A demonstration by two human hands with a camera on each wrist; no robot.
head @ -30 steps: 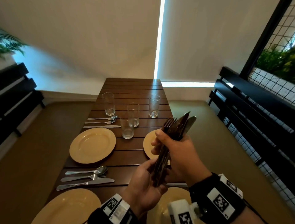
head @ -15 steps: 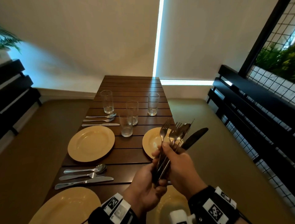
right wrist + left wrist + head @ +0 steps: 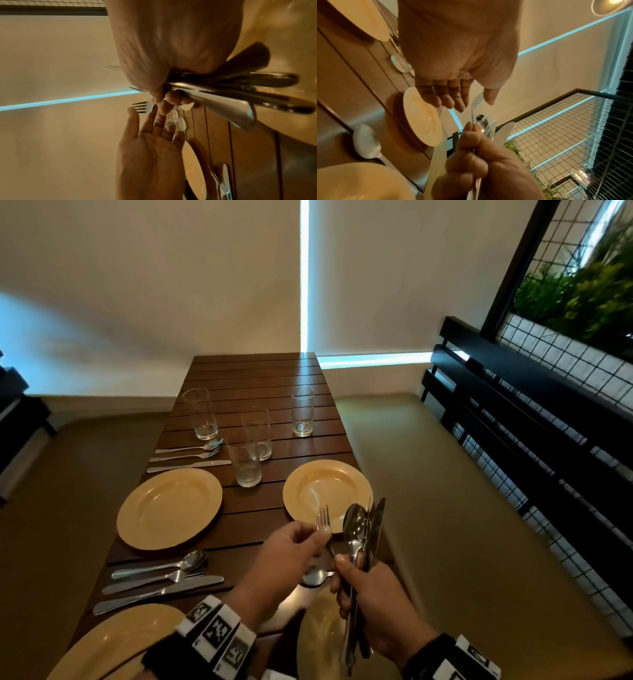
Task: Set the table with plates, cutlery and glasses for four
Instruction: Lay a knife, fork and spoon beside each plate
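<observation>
We find no readable words, brands or numbers; only black-and-white square code markers on the wristbands [image 3: 219, 633] at 6 o'clock, which we cannot read.

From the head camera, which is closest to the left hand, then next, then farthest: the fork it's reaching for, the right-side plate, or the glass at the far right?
1. The fork, right at the left hand's fingertips.
2. The right-side plate, just beyond the hand.
3. The far right glass, well up the table.
</observation>
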